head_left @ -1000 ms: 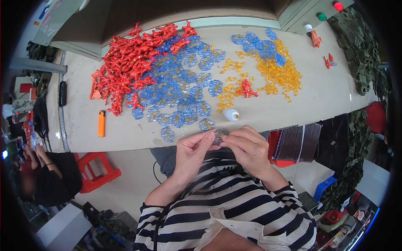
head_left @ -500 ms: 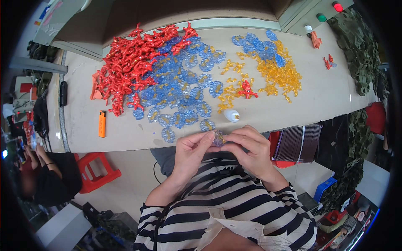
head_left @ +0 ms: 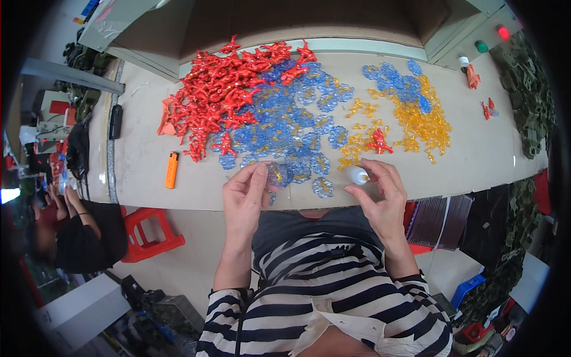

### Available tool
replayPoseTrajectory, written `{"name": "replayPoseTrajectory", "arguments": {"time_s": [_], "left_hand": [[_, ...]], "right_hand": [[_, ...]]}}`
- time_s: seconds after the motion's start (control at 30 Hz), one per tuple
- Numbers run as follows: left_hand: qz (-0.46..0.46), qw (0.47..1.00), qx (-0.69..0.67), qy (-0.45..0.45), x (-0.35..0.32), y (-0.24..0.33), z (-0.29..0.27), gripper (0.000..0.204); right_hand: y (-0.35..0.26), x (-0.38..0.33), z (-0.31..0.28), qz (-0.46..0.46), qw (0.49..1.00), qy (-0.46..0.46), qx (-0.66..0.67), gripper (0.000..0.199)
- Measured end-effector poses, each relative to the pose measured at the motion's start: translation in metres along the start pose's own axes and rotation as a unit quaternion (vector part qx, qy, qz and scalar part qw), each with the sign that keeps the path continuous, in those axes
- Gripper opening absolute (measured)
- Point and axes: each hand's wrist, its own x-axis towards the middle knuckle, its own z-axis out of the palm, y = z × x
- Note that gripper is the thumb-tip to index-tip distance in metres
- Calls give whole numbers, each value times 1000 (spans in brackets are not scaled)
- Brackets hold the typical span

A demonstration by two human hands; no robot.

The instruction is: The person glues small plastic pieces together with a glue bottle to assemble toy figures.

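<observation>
My left hand [head_left: 242, 193] pinches a clear blue disc [head_left: 278, 174] with a yellow piece at its centre, between thumb and fingers near the table's front edge. Around a small white bottle [head_left: 357, 175], the thumb and fingers of my right hand [head_left: 383, 193] are spread; the bottle lies tilted on the table, and a gap shows at the thumb. Beyond the left hand spreads a heap of similar blue discs [head_left: 279, 125], many with yellow centres. A single blue disc [head_left: 322, 187] lies between my hands. One red figure [head_left: 379, 141] rests just past the bottle, among small yellow pieces [head_left: 419, 122].
A large pile of red figures [head_left: 220, 89] covers the back left. An orange box cutter [head_left: 171, 170] lies at the left. More blue discs [head_left: 392, 80] sit at the back right. A red stool [head_left: 151, 235] stands on the floor, near another person [head_left: 83, 232].
My hands have parted. The left has carried the disc leftward, and the right has let go of it and moved to the bottle. The whole view has shifted.
</observation>
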Motion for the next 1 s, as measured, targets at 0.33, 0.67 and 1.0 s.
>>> {"name": "replayPoseTrajectory", "arguments": {"time_s": [0.33, 0.67, 1.0], "left_hand": [[-81, 965, -234, -80, 3, -4, -14, 18], [-30, 998, -4, 59, 8, -5, -77, 18], [206, 861, 400, 238, 9, 31, -25, 20]], "right_hand": [[6, 1, 7, -42, 999, 2, -28, 36], [5, -5, -12, 13, 1000, 22, -6, 34], [17, -4, -17, -27, 998, 48, 4, 27]]}}
